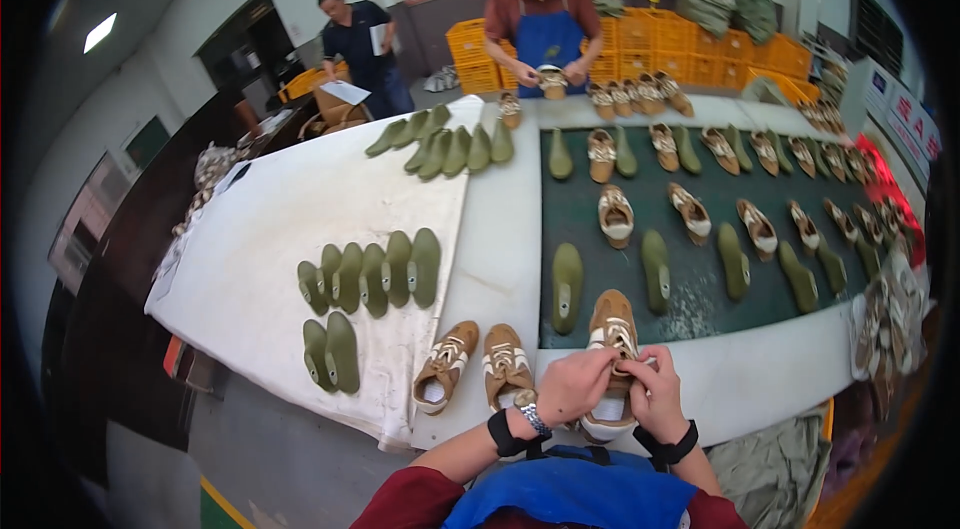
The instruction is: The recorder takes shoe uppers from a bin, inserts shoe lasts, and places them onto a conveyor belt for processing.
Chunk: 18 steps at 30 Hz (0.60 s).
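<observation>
A brown sneaker (613, 317) with white stripes and pale laces lies in front of me, its toe pointing away. At the top of its lacing, my left hand (580, 384) and my right hand (655, 397) meet with pinched fingers on the shoelace (621, 339). The fingers partly hide the lace ends and the tongue. Left of my hands, two more brown sneakers, one (447, 366) farther left and one (507, 366) by my left wrist, rest on the white tabletop.
Green shoe lasts (374, 279) lie in groups on a white cloth (260, 219) at left. A dark green belt (600, 304) carries lasts and sneakers in rows. Across the table a person in a blue apron (545, 34) handles a shoe; another (365, 49) holds papers. Orange crates (690, 44) stand behind.
</observation>
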{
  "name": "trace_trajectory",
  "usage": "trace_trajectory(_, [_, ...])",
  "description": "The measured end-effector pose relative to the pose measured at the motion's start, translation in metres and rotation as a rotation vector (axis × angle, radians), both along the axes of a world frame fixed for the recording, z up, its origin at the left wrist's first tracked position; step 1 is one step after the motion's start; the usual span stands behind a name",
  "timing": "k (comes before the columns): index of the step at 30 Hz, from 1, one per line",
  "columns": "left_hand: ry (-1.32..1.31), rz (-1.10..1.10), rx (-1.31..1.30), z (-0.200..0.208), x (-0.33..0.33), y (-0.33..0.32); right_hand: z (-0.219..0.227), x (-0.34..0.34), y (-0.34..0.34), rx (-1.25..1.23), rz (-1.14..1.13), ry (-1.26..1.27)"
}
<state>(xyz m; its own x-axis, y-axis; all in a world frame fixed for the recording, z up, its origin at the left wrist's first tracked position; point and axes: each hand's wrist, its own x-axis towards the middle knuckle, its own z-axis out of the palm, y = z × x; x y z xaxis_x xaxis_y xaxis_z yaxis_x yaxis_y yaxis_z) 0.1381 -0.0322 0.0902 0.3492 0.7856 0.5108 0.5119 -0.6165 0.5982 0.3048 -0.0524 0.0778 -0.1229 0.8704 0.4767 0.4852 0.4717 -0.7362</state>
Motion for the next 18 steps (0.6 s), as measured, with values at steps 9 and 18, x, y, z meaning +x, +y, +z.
trace_trajectory(9, [0.015,-0.012,0.043,-0.001,-0.007,-0.009,-0.009,-0.010,-0.001,0.026,0.050,0.068])
trace_trajectory(18, [-0.432,0.535,-0.469,0.022,-0.067,0.040,0.022,0.009,-0.032,-0.020,0.492,0.323])
